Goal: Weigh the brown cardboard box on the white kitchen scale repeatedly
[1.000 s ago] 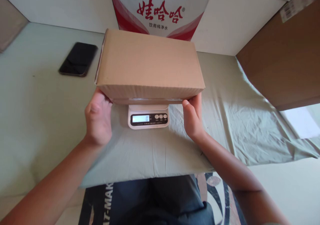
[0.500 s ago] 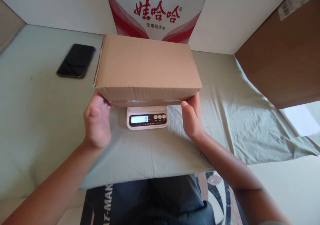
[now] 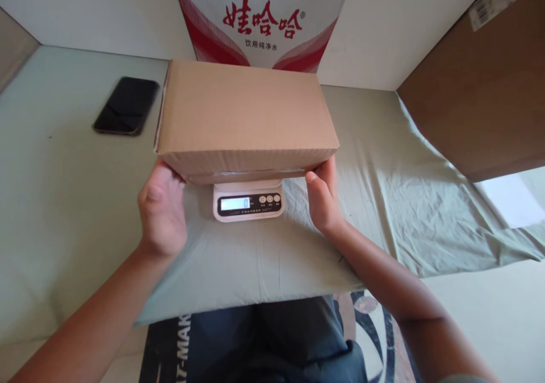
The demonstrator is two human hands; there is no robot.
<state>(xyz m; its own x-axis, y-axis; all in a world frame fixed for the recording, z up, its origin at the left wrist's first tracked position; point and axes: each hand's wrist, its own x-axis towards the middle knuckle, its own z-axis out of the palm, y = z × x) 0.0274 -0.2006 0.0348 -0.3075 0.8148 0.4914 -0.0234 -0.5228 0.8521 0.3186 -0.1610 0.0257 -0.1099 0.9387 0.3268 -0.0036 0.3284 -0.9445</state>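
A plain brown cardboard box (image 3: 247,108) is held between my two hands, over a small white digital scale (image 3: 249,215). My left hand (image 3: 162,207) grips the box's lower left corner, its fingers partly hidden beneath. At the lower right corner my right hand (image 3: 324,193) holds it, thumb against the front face and fingers out of sight behind. The scale's lit display reads 0, with several round buttons beside it. The box hides the weighing plate, and I cannot tell whether the two touch.
A black phone (image 3: 126,105) lies on the pale green cloth (image 3: 63,201) at left. Behind stands a white and red carton (image 3: 264,8) against the white wall. A large brown carton (image 3: 477,88) and a white sheet (image 3: 511,201) are at right.
The whole view has shifted slightly, so everything appears a little further left. My hands keep their hold on the cardboard box, and the display still reads 0.
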